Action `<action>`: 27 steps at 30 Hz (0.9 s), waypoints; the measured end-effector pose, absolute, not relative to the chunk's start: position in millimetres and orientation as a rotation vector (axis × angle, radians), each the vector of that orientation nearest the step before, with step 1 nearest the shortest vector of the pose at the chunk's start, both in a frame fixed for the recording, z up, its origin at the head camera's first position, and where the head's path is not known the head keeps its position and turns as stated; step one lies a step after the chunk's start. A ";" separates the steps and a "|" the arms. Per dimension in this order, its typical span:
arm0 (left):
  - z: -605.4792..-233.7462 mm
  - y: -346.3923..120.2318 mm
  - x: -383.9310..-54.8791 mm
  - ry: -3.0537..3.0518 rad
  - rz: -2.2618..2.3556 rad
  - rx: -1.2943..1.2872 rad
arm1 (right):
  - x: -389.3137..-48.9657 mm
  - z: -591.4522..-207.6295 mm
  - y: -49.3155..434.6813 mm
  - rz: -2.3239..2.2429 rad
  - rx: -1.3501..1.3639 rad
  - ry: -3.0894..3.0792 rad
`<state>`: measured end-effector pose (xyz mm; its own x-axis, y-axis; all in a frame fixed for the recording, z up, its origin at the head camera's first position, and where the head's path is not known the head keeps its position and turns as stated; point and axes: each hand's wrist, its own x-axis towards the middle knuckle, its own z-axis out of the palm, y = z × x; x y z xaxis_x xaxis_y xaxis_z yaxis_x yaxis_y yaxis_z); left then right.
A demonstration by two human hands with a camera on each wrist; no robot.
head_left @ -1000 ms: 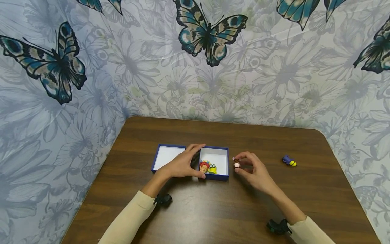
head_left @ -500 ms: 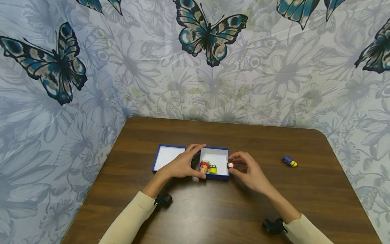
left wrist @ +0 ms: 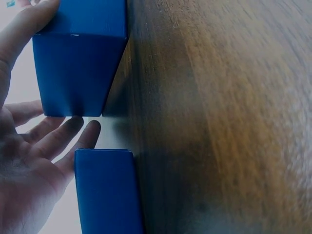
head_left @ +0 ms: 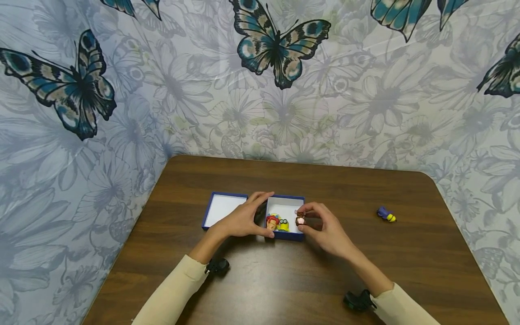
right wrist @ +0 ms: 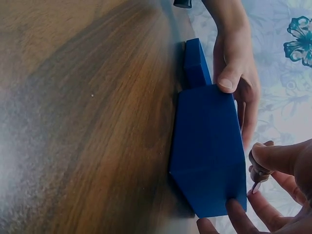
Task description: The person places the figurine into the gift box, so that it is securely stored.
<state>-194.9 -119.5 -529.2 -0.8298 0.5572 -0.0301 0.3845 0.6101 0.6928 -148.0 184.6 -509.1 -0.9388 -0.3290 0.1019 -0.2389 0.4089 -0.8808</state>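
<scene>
A blue box [head_left: 289, 236] with a white inside stands open-topped on the table. My left hand [head_left: 241, 219] holds it by the left end, thumb at the near corner and fingers at the far one. Between thumb and fingers, my right hand [head_left: 325, 228] pinches a small brown toy figurine [head_left: 300, 220] over the box's right side. In the right wrist view the figurine [right wrist: 261, 173] shows just above the rim, and lower fingers touch the box's end wall. Inside lie a red-haired figurine [head_left: 272, 221] and a yellow-green, big-eyed figurine [head_left: 283, 225].
Left of the box, a shallow blue lid [head_left: 223, 210] lies white side up, partly behind the left hand. A purple-and-yellow figurine [head_left: 386, 214] lies farther right on the brown wooden table [head_left: 260, 280]. A butterfly-patterned cloth [head_left: 317, 108] hangs behind.
My right hand has moved left with the brown figurine, from beside the box to over its right side. The left hand and the box have stayed in place.
</scene>
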 end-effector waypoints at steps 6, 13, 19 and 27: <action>-529.4 -119.7 -194.7 2.595 1.030 0.778 | -148.9 -508.4 179.6 -1.535 -0.521 2.609; -529.4 -119.6 -195.1 2.597 1.028 0.783 | -150.2 -504.7 175.1 -1.436 -0.558 2.699; -529.0 -119.4 -195.3 2.596 1.022 0.779 | -149.6 -505.5 172.6 -1.416 -0.575 2.712; -528.1 -119.5 -195.4 2.584 1.034 0.759 | -155.0 -507.6 171.3 -1.385 -0.638 2.721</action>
<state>-195.4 -119.5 -528.1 -0.8311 0.5545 -0.0415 0.3729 0.6111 0.6982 -155.0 171.3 -507.6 -0.9161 -0.3670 0.1616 -0.3466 0.5221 -0.7793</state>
